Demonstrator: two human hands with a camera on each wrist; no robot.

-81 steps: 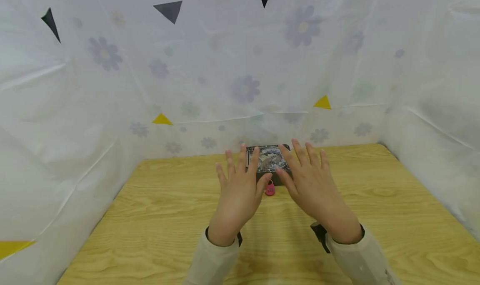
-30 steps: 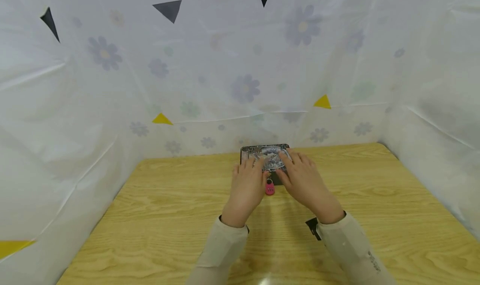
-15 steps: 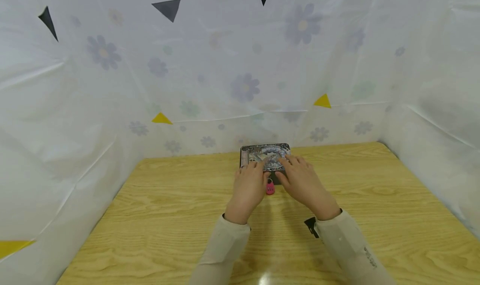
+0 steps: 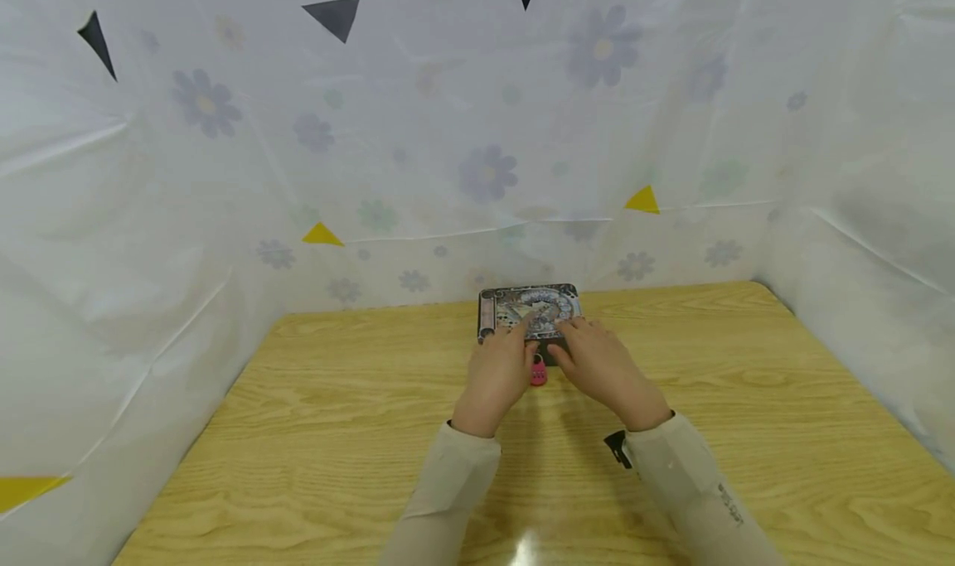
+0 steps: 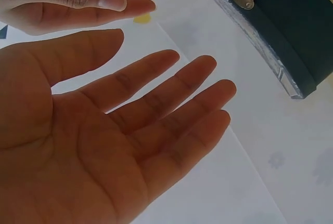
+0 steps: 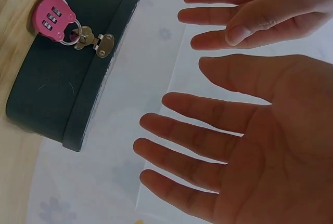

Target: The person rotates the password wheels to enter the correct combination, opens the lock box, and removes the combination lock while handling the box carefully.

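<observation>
A dark green box (image 6: 57, 78) with a black-and-white illustrated lid (image 4: 533, 305) stands at the back of the table. Its metal clasp (image 6: 104, 45) carries a pink combination padlock (image 6: 54, 18), whose shackle runs through the clasp in the right wrist view. My left hand (image 4: 498, 375) is held out palm down before the box, fingers extended and slightly bent. Beside it, my right hand (image 4: 606, 371) is in a similar pose. Both wrist views show a gap between the fingers and the box, and neither hand holds anything. The hands cover part of the box's front in the head view.
The wooden table (image 4: 336, 433) stretches out around the box. A white flowered sheet (image 4: 418, 135) hangs close behind it and along both sides, with yellow (image 4: 323, 234) and black triangles (image 4: 336, 17) on it. A black strap piece (image 4: 618, 448) shows at the right sleeve.
Both hands have come closer together, with their spread fingers drawn in. Over the last second they have drifted slightly down in the head view, uncovering more of the lid. The box has not moved.
</observation>
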